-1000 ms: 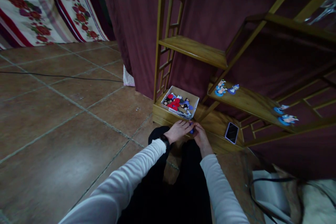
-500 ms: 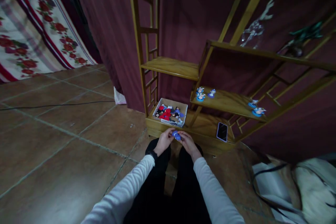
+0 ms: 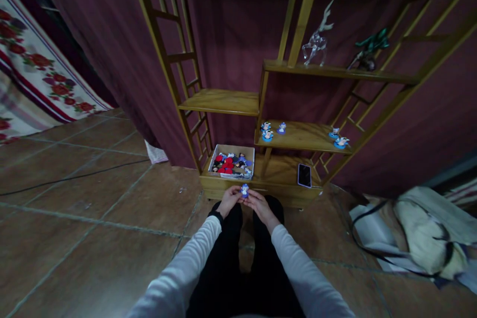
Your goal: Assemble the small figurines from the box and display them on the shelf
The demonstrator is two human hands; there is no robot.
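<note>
My left hand (image 3: 229,199) and my right hand (image 3: 260,204) meet in front of me, over my black-clad knees. Both pinch a small blue figurine (image 3: 245,190), which stands upright between the fingertips. Just beyond them, on the lowest board of a wooden shelf unit (image 3: 223,102), sits an open cardboard box (image 3: 231,163) filled with several red, blue and dark figurines. More small blue figurines (image 3: 267,134) stand on the middle shelf, with another pair (image 3: 338,140) at its right end.
A black phone (image 3: 304,175) lies on the bottom board right of the box. A clear glass deer (image 3: 316,39) and a green ornament (image 3: 368,47) stand on the upper shelf. Bags (image 3: 417,228) lie on the tiled floor at right; a cable (image 3: 74,175) crosses it at left.
The view has tilted up and right, bringing the upper shelf and its ornaments into sight. The figurine between my fingers has turned upright; my hands have stayed together.
</note>
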